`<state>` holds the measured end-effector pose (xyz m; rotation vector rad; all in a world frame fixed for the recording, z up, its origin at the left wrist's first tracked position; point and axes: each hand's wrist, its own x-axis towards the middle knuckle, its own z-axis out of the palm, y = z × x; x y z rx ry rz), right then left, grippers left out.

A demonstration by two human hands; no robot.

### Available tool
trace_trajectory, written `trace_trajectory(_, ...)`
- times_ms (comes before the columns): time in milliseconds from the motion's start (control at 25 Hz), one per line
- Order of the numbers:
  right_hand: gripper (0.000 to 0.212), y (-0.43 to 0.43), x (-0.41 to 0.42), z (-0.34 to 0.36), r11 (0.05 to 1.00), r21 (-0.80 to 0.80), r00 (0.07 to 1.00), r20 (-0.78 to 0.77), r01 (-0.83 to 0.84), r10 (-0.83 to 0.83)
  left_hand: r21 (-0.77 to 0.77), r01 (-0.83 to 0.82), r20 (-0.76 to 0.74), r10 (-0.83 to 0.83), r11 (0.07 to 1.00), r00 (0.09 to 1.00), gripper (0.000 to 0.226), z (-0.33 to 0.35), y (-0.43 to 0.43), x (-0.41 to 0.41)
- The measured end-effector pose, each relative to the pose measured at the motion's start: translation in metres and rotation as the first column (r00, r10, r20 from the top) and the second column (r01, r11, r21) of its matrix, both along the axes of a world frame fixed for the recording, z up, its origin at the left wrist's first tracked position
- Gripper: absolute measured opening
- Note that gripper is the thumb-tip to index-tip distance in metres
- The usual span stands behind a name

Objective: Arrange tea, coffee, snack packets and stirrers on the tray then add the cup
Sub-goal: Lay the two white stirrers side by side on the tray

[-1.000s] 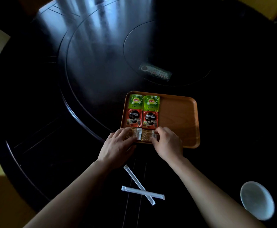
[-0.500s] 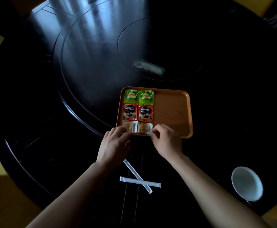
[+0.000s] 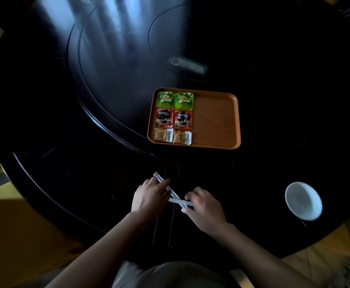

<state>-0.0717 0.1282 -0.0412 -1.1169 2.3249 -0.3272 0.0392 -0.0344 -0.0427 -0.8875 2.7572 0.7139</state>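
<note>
packets (image 3: 174,117) set. left hand (image 3: 150,196) and right hand (image 3: 206,208) each pinch one of the crossed stirrers (image 3: 178,201). next: uncross, lay on bare half of tray (image 3: 217,119).

Bare forearms (image 3: 111,242), perhaps greyish trousers (image 3: 170,275) below

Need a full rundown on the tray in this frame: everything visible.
The tray is rectangular with rounded corners and a low raised rim, orange-brown, wood-like. It lies flat on the dark round table. Its left half holds six packets in two columns: green tea packets farthest, red coffee packets in the middle, clear snack packets at the near rim. Its right half is bare. Neither the left hand nor the right hand touches it; both are at the stirrers.
</note>
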Motion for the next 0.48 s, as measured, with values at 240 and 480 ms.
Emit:
trace_trajectory(240, 0.033, -0.007, 0.003, 0.002, 0.998, -0.046, 0.992, -0.121, -0.048, 0.042, -0.018, -0.129, 0.067, 0.129, 0.992, 0.989, 0.033, -0.001, 0.01, -0.028)
trace_trajectory(480, 0.025, 0.005, 0.008, -0.01, 0.984, 0.011, 0.965, -0.195, -0.178, 0.176, -0.072, -0.231, 0.051, 0.235, 0.97, 0.971, 0.015, -0.004, 0.012, -0.029)
